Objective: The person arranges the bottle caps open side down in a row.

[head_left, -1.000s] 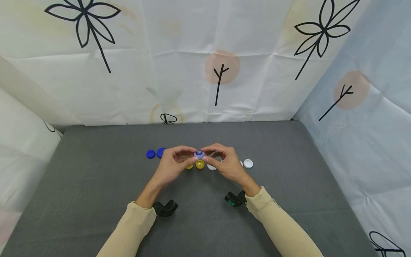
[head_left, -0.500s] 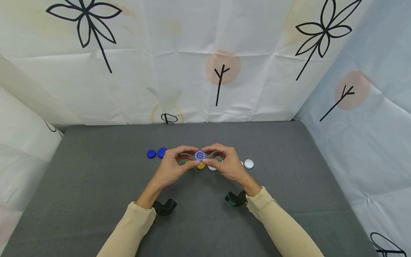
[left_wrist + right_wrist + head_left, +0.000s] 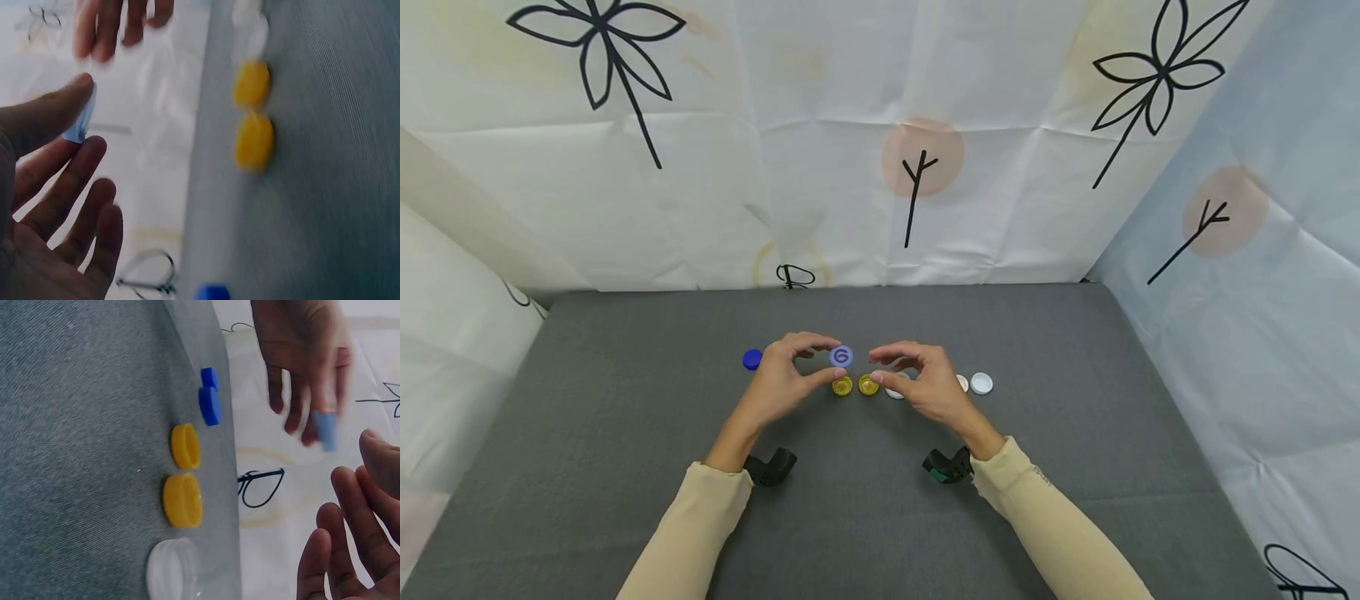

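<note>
My left hand (image 3: 778,379) pinches a light blue bottle cap (image 3: 841,357) by its edge between thumb and fingers, its flat face with a dark curved mark turned up toward the head camera. The left wrist view shows the same cap (image 3: 79,122) edge-on, above the table. To the right, my right hand (image 3: 928,379) is apart from the cap, thumb and fingers spread and nothing between them. Two yellow caps (image 3: 842,386) lie on the table just below the held cap. A whitish cap (image 3: 896,392) is partly covered by the right hand.
On the grey table (image 3: 865,517), the caps form a row. A dark blue cap (image 3: 752,359) shows left of my left hand, and a second blue cap (image 3: 210,406) in the right wrist view. White caps (image 3: 981,383) lie at the right. A printed cloth (image 3: 820,192) hangs behind.
Both hands held the light blue cap before, and it was tilted to face the head camera. Now the right hand has let go, and the left hand has moved left with the cap.
</note>
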